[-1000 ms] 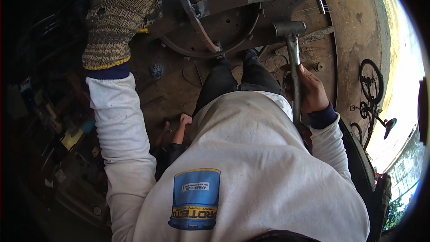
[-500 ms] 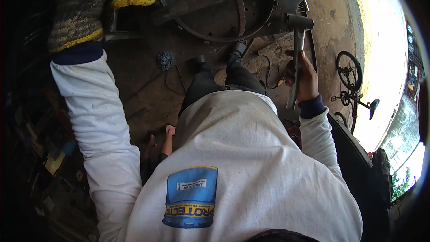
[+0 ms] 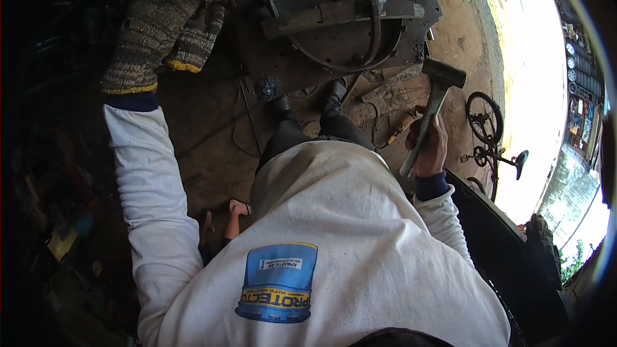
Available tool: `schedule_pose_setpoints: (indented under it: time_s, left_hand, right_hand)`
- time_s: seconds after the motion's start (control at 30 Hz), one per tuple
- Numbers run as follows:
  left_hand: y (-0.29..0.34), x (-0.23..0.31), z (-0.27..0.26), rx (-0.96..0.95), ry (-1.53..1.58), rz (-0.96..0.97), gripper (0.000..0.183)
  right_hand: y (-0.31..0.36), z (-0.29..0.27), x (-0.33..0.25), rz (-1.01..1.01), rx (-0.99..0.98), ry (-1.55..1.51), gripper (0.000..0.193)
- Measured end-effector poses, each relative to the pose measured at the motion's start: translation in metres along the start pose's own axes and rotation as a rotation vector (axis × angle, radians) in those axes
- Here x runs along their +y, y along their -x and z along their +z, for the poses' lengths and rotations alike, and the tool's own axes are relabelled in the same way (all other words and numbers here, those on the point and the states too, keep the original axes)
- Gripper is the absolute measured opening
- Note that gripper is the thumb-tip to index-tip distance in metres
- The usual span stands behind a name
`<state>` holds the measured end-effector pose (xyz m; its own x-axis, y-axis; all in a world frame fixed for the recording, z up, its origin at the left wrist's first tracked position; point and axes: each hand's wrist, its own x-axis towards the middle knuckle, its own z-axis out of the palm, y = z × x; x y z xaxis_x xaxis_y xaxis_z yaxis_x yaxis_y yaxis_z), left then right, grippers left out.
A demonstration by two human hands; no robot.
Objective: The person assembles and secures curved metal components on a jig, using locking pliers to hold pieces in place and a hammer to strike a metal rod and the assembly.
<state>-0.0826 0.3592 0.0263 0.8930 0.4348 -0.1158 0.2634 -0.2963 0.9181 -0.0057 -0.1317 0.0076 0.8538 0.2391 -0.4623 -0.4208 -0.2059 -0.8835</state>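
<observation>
My left hand wears a brown and grey striped knit glove with a yellow cuff edge; a pinkish fingertip shows at its end. It is closed on a second, matching knit glove, which hangs with its yellow edge downward. My right hand is bare and wrapped round the handle of a hammer. The hammer's dark head points up and away, beside the near right corner of a dark metal plate. On this plate rests a round metal frame crossed by a flat metal bar.
A bicycle stands at the right, by the bright open side. Cables and a tool with an orange part lie on the brown floor. Another person's foot shows at lower left. Dark clutter fills the left edge.
My left hand, with the spare glove, has shifted right and lower in view. The hammer head now leans further right in my right hand. More of the plate and frame shows.
</observation>
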Motion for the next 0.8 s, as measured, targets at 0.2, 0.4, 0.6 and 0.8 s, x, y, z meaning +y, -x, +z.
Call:
schedule_pose_setpoints:
  time_s: [0.2, 0.4, 0.6, 0.8]
  left_hand:
    - [0.027, -0.013, 0.040, -0.028, -0.062, -0.018, 0.022]
    - [0.064, -0.010, 0.082, -0.088, -0.178, 0.007, 0.019]
    - [0.068, -0.024, 0.087, 0.008, -0.198, 0.006, 0.019]
    - [0.056, -0.010, 0.082, -0.020, -0.298, 0.127, 0.019]
  right_hand:
    - [0.005, 0.007, 0.000, 0.016, 0.012, -0.030, 0.046]
    - [0.012, 0.008, 0.005, 0.013, 0.049, 0.038, 0.042]
    - [0.011, 0.008, -0.001, -0.144, -0.083, 0.238, 0.034]
    - [0.008, 0.035, -0.038, -0.622, -0.116, 0.851, 0.037]
